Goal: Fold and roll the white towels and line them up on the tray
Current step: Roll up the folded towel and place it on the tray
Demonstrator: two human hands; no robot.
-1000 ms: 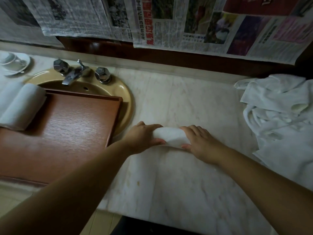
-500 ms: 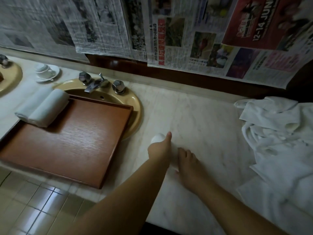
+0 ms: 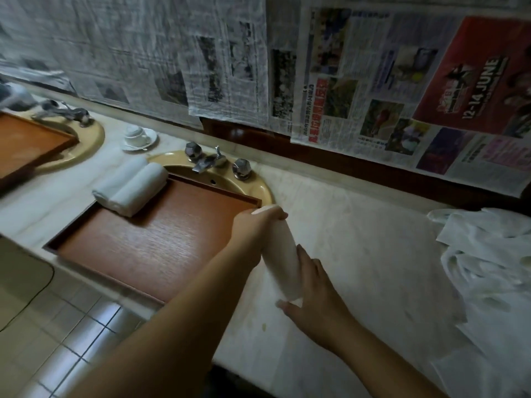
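A rolled white towel (image 3: 283, 255) is held between both hands just right of the brown wooden tray (image 3: 161, 248). My left hand (image 3: 253, 225) grips its far end near the tray's right rim. My right hand (image 3: 313, 294) cups its near end from the right, fingers wrapped under it. Two rolled white towels (image 3: 130, 186) lie side by side at the tray's far left corner. A heap of loose white towels (image 3: 488, 265) lies on the marble counter at the right.
The tray sits over a yellow sink (image 3: 258, 188) with a chrome tap (image 3: 205, 162). A cup and saucer (image 3: 139, 136) stand behind the tray. A second sink with a tray (image 3: 31, 142) is at the far left. Newspaper (image 3: 373, 81) covers the wall.
The rolled towel has gone from lying crosswise on the counter to pointing away from me, carried left towards the tray's edge. My view has swung left.
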